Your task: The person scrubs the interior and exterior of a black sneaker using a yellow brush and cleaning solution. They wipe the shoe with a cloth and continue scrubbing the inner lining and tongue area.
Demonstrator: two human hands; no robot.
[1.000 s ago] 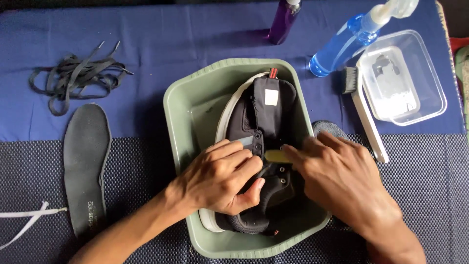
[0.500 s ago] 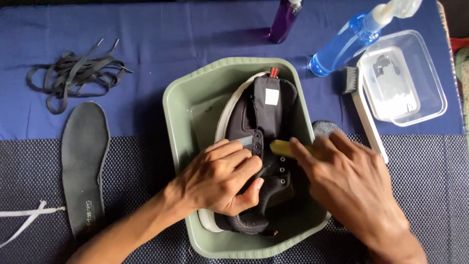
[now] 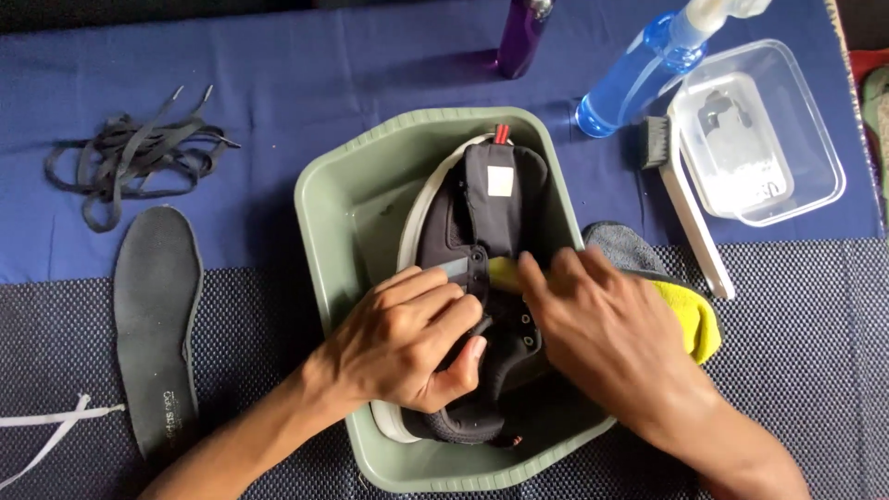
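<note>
Here, a black shoe (image 3: 482, 278) lies in a green basin (image 3: 343, 213) on a blue cloth (image 3: 306, 74). The left hand (image 3: 407, 347) curls around its side, gripping it. The right hand (image 3: 602, 333), fingers bent, presses a small yellow piece (image 3: 505, 273) against the eyelets. Laces (image 3: 120, 157) and an insole (image 3: 157, 315) lie well apart at left.

I see a black shoe (image 3: 472, 278) with a white sole in a grey-green tub (image 3: 344, 194). The cloth (image 3: 278, 83) is plain blue, the mat (image 3: 796, 315) dark with fine pale dots. The laces (image 3: 116, 157) and insole (image 3: 157, 315) are dark grey. One bottle (image 3: 523, 32) is purple, the sprayer (image 3: 639, 74) clear blue, the sponge (image 3: 694, 319) yellow.
</note>
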